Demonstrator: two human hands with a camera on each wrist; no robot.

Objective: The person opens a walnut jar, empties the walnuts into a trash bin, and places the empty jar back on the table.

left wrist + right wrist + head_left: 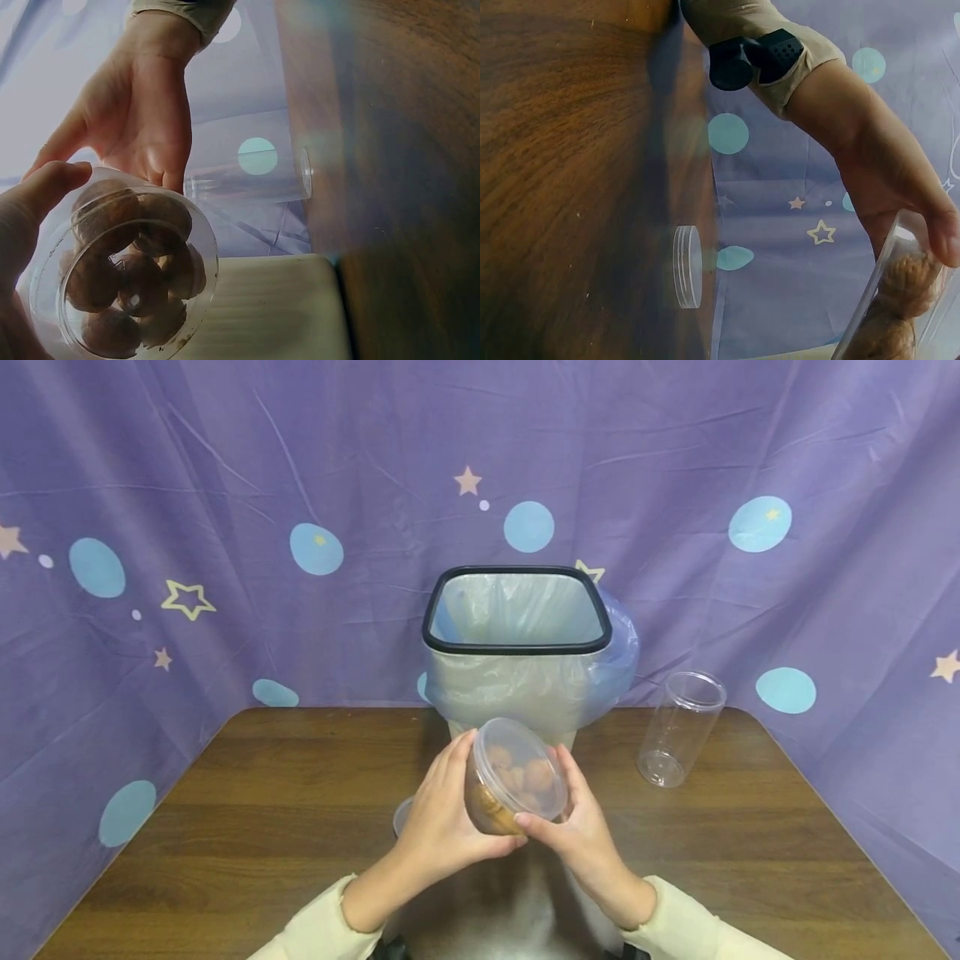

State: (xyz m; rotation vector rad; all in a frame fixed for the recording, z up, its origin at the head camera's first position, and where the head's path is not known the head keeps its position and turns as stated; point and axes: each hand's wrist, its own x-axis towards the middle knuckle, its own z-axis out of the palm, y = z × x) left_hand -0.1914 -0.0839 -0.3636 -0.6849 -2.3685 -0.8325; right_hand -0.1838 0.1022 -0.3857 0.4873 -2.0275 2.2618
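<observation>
Both hands hold a clear plastic jar (pixel 489 806) of walnuts above the table, tilted so that its translucent lid (pixel 522 766) faces up toward the head camera. My left hand (pixel 438 818) grips the jar's left side, thumb underneath. On the other side my right hand (pixel 588 835) holds it, with the thumb at the lid's near edge. Through the jar's bottom, the left wrist view shows several brown walnuts (pixel 142 281). A round clear lid (pixel 688 267) lies on the table to the left, partly hidden by my left hand in the head view.
A bin (pixel 517 647) with a black rim and a plastic liner stands at the back middle, just beyond the jar. To its right is a clear, uncovered plastic jar (pixel 681 731). A purple patterned curtain (pixel 375 460) hangs behind the wooden table (pixel 300 785).
</observation>
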